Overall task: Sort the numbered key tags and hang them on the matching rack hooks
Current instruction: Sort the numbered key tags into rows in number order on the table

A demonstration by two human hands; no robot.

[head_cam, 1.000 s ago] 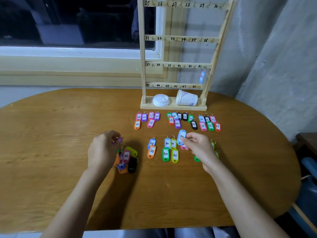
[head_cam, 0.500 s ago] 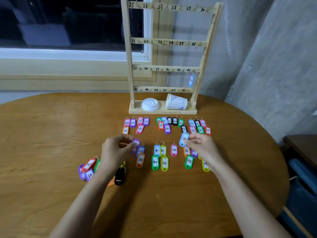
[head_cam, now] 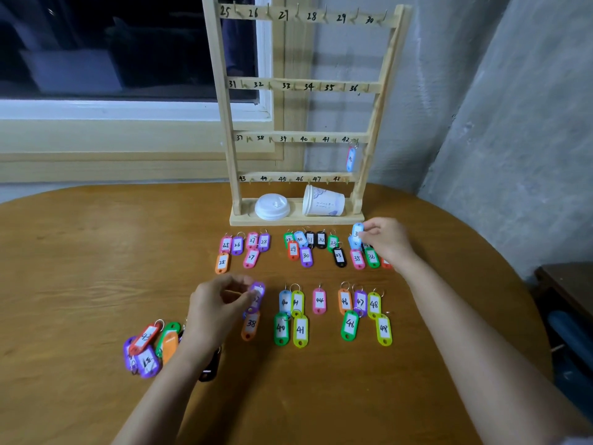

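— Key tags [head_cam: 300, 330]: what do I log for grips?
— I read left hand [head_cam: 215, 308] pinching a purple tag [head_cam: 257, 292] at the near row; right hand [head_cam: 385, 240] pinching a light-blue tag [head_cam: 356, 232] by the far row. Rows lie on the wooden table [head_cam: 80, 252] before the rack [head_cam: 224, 123]; dark window [head_cam: 112, 43] left, grey wall [head_cam: 513, 123] right.

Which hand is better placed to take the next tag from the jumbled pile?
Left, probably. The pile lies beside the wrist of the left hand, which pinches a purple tag nearby. The right hand is across the table by the rack, holding a blue tag.
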